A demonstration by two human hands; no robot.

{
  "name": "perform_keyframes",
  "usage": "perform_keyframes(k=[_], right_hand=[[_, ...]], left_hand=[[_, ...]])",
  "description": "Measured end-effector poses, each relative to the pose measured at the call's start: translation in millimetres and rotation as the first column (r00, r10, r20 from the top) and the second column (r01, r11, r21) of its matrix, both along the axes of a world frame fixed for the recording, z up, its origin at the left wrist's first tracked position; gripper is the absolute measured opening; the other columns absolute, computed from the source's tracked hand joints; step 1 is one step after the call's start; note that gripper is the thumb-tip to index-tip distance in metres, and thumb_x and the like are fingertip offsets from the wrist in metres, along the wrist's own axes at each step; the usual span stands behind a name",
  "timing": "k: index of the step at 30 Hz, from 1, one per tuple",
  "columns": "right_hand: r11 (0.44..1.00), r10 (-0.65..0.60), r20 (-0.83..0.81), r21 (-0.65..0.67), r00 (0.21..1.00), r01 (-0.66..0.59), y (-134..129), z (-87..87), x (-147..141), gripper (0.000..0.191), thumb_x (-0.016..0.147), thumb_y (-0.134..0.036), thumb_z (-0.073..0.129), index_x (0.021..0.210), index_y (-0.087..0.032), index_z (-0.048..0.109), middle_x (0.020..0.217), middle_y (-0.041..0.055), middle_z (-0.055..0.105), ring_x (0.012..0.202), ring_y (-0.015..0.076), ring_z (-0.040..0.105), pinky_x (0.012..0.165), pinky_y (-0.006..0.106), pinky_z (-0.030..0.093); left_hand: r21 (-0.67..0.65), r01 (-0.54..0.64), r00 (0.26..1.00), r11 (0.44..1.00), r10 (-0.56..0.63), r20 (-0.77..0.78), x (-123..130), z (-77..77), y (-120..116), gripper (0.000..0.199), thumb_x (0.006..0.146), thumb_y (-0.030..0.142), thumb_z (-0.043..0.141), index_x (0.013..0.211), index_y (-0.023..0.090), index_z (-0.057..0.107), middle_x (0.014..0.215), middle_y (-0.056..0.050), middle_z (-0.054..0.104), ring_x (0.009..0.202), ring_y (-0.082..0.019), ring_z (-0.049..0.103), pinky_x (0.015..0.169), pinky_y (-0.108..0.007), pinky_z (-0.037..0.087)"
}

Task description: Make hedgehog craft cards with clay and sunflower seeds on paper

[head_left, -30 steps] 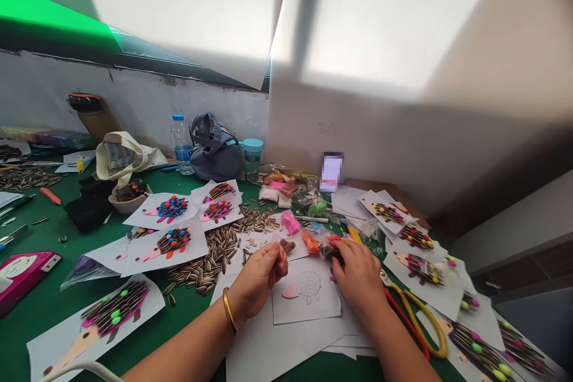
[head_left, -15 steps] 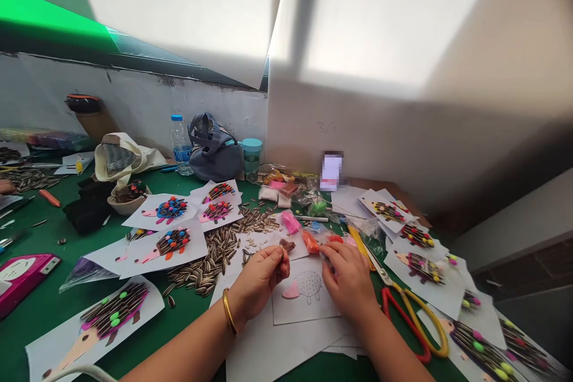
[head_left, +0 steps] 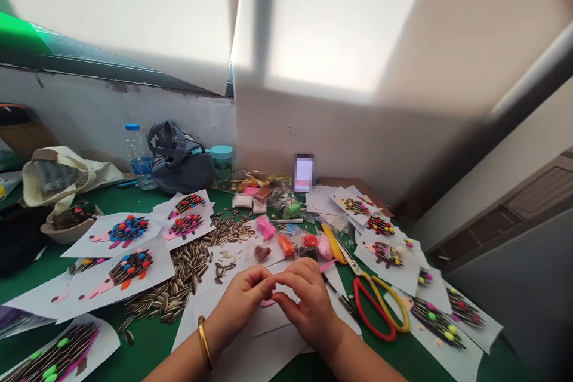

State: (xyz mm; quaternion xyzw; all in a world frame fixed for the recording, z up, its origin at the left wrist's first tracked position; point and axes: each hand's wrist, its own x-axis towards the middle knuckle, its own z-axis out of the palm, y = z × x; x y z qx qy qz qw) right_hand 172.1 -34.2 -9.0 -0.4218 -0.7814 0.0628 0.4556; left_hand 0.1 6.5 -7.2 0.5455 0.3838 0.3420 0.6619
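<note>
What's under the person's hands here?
White paper lies under the left hand and right hand, a pink bit showing between them; what is directly beneath the palms is covered.

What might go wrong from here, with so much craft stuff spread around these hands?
The loose sunflower seeds lie close to the left hand, so a careless sweep of that forearm might scatter them across the paper hedgehogs. The scissors with red and yellow handles lie beside the right hand, blades pointing toward the bagged orange clay, so a hurried reach could perhaps catch a finger or nick the bag.
</note>
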Motion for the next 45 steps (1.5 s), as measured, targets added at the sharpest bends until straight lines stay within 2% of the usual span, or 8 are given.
perform_keyframes(k=[8, 12, 17, 26, 30, 34, 38, 45], right_hand=[[0.998, -0.048, -0.060, -0.031, 0.997, 0.046, 3, -0.7, 0, 0.010, 0.093, -0.029, 0.060, 0.091, -0.025, 0.070, 0.079, 0.0009, 0.065, 0.080, 0.0180, 0.056, 0.075, 0.035, 0.041], [0.997, -0.073, -0.091, -0.038, 0.993, 0.070, 5, -0.8, 1, 0.007, 0.091, -0.029, 0.063, 0.092, -0.024, 0.068, 0.082, 0.0016, 0.066, 0.081, 0.0185, 0.057, 0.076, 0.035, 0.042], [0.996, -0.088, -0.078, -0.029, 0.993, 0.086, 6, -2.6, 1, 0.007, 0.089, -0.029, 0.065, 0.094, -0.025, 0.067, 0.083, 0.0020, 0.066, 0.082, 0.0189, 0.057, 0.075, 0.035, 0.044], [0.996, -0.078, -0.039, -0.053, 0.996, 0.076, 7, -5.0, 1, 0.022, 0.085, -0.017, 0.062, 0.104, -0.026, 0.066, 0.089, 0.0018, 0.066, 0.086, 0.0194, 0.057, 0.079, 0.035, 0.043], [0.991, -0.119, 0.030, -0.051, 0.992, 0.120, 9, -6.3, 4, 0.026, 0.082, -0.012, 0.057, 0.103, -0.024, 0.065, 0.092, 0.0031, 0.066, 0.088, 0.0206, 0.057, 0.080, 0.036, 0.042], [0.978, -0.117, 0.192, -0.149, 0.974, 0.147, 13, -8.1, 11, 0.028, 0.077, -0.008, 0.055, 0.099, -0.022, 0.064, 0.093, 0.0036, 0.069, 0.090, 0.0219, 0.059, 0.082, 0.037, 0.041], [0.955, -0.046, 0.308, -0.266, 0.950, 0.132, 12, -9.9, 15, 0.032, 0.079, -0.024, 0.069, 0.110, -0.024, 0.062, 0.103, 0.0041, 0.070, 0.099, 0.0237, 0.062, 0.087, 0.038, 0.042], [0.911, 0.084, 0.396, -0.402, 0.914, 0.091, 8, -9.5, 14, 0.078, 0.069, -0.050, 0.081, 0.136, -0.029, 0.048, 0.132, 0.0044, 0.061, 0.120, 0.0284, 0.054, 0.100, 0.044, 0.037]], left_hand=[[0.087, -0.004, 0.995, 0.996, 0.013, -0.097, 2, 5.8, -2, 0.045, 0.070, 0.062, 0.071, 0.065, 0.018, 0.072, 0.067, -0.004, 0.063, 0.065, -0.017, 0.055, 0.062, -0.027, 0.049], [0.039, 0.016, 0.996, 0.999, -0.012, -0.093, 0, 4.9, -1, 0.037, 0.069, 0.054, 0.075, 0.077, 0.018, 0.076, 0.080, -0.006, 0.068, 0.075, -0.020, 0.060, 0.068, -0.029, 0.051], [-0.002, 0.008, 1.000, 1.000, -0.008, -0.018, -2, 1.1, 1, 0.034, 0.068, 0.049, 0.079, 0.074, 0.017, 0.068, 0.072, -0.001, 0.062, 0.067, -0.015, 0.054, 0.064, -0.025, 0.047], [0.192, -0.036, 0.991, 0.981, 0.060, -0.119, -2, 3.2, 3, 0.040, 0.081, 0.058, 0.060, 0.077, 0.019, 0.067, 0.074, -0.003, 0.064, 0.076, -0.019, 0.057, 0.074, -0.029, 0.045], [0.190, -0.081, 0.984, 0.978, 0.108, -0.139, -2, 1.0, 3, 0.042, 0.076, 0.058, 0.065, 0.063, 0.019, 0.057, 0.062, 0.001, 0.053, 0.062, -0.015, 0.047, 0.061, -0.026, 0.040], [0.216, -0.142, 0.976, 0.966, 0.174, -0.134, -2, 1.5, 5, 0.034, 0.073, 0.053, 0.070, 0.075, 0.020, 0.064, 0.075, -0.001, 0.062, 0.072, -0.018, 0.054, 0.069, -0.027, 0.044], [0.233, -0.159, 0.964, 0.959, 0.202, -0.173, -3, 0.1, 8, 0.035, 0.077, 0.055, 0.064, 0.082, 0.020, 0.068, 0.077, -0.003, 0.065, 0.076, -0.021, 0.059, 0.073, -0.030, 0.047], [0.329, -0.140, 0.928, 0.934, 0.239, -0.286, -7, -11.6, 21, 0.032, 0.078, 0.050, 0.057, 0.083, 0.021, 0.070, 0.085, -0.006, 0.071, 0.085, -0.026, 0.064, 0.081, -0.037, 0.050]])
